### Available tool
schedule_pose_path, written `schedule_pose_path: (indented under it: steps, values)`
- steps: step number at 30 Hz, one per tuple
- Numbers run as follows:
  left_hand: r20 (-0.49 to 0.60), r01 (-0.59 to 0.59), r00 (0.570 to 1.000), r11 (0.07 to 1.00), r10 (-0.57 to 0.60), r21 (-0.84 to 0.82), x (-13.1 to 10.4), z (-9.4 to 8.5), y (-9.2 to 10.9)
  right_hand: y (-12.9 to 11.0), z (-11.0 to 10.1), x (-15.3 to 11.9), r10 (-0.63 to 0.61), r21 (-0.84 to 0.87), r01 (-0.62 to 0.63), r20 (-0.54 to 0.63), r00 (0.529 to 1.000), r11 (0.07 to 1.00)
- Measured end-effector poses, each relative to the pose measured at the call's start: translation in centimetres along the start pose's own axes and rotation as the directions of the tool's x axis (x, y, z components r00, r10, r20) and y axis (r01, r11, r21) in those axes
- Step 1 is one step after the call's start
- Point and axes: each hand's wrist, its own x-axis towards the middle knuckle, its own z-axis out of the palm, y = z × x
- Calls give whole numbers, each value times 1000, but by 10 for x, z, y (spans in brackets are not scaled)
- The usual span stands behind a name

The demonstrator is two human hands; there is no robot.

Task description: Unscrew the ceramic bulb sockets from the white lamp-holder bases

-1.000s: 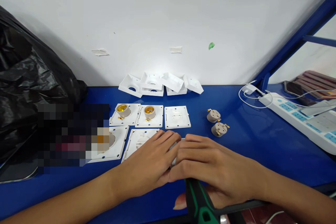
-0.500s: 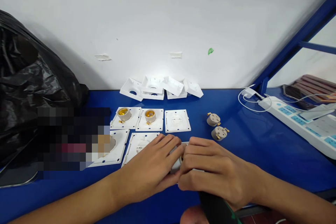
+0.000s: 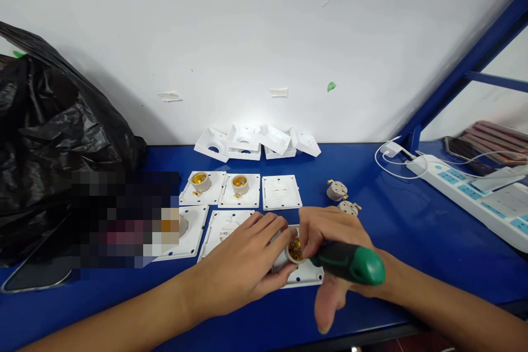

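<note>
My left hand (image 3: 258,256) grips a round lamp socket (image 3: 295,251) with a brass inside, between thumb and fingers, on a white square plate (image 3: 303,276). At the right side of this socket, my right hand (image 3: 336,231) has its fingers bent at the rim and holds a green and black screwdriver handle (image 3: 350,263) in the palm. The tool's tip is hidden. Behind my hands, two plates carry sockets (image 3: 201,182) (image 3: 239,185), and a third plate (image 3: 282,192) has none. Another plate (image 3: 223,225) lies partly under my left hand.
Loose sockets (image 3: 337,190) sit to the right on the blue table (image 3: 396,203). White covers (image 3: 243,140) lean near the wall. A power strip (image 3: 466,192) with cables is at the right, a black plastic bag (image 3: 70,115) at the left. One area at left is pixelated.
My right hand has turned and lifted, so the screwdriver handle points right and the brass socket shows. The camera view has shifted slightly. My left hand stays at the socket.
</note>
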Motion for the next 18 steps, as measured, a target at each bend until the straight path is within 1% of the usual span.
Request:
schedule_pose_path:
  steps: [3, 5, 7, 9, 10, 12, 14, 16, 18]
  values:
    - [0, -2, 1000, 1000, 2, 14, 0, -1, 0, 1, -2, -1, 67, 44, -65, -51, 996, 997]
    - [-1, -10, 1000, 1000, 10, 25, 1, -1, 0, -4, -6, -1, 140, 54, -139, -5, 990, 989]
    - [-7, -18, 1000, 999, 18, 43, 2, -2, 0, -9, -10, -1, 223, 57, -226, 54, 973, 972]
    - [-8, -17, 1000, 999, 17, 51, 1, -2, 0, -12, -11, -2, 290, 71, -294, 72, 954, 953]
    - [-8, -14, 1000, 999, 14, 51, 1, -2, 0, -12, -11, -2, 299, 91, -302, 45, 953, 949]
    - [-12, -6, 1000, 999, 6, 49, 1, -2, 0, -9, -10, -5, 288, 120, -280, -50, 956, 952]
    - [-18, -2, 1000, 999, 3, 46, 0, -2, 0, -6, -9, -6, 267, 107, -254, -137, 954, 961]
    - [-20, -2, 1000, 999, 3, 37, 0, -2, 1, -4, -8, -7, 271, 70, -263, -180, 945, 962]
    - [-12, -5, 1000, 1000, 5, 27, 0, -2, 1, -4, -9, -6, 280, 39, -278, -189, 941, 960]
